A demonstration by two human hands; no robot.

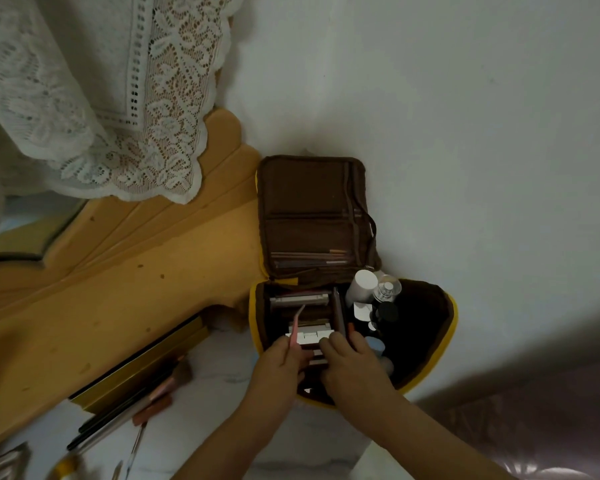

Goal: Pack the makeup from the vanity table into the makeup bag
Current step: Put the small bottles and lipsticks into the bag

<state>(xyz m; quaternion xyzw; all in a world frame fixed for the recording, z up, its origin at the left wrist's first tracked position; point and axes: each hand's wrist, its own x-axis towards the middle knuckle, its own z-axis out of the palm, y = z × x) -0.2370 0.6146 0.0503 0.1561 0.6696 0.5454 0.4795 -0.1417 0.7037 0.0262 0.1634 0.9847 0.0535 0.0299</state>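
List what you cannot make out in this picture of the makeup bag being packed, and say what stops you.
- Head view: front of the bag, hidden by the left hand and right hand.
- Head view: the bag's right compartment, too dark behind the bottles.
- Head view: pencils on the table, blurred; colours and labels unreadable.
- Head view: items at the bottom left edge, cut off and blurred.
- Head view: the pink tool in the left hand, its lower end covered by fingers.

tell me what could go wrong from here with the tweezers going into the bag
1. The left hand holds the pink tweezers tip-first over the packed left compartment of the makeup bag; the tip might scrape the white boxes.
2. The right hand is pressed in beside them, so the tip could poke a finger.
3. Upright bottles stand close by; a nudge might topple them.
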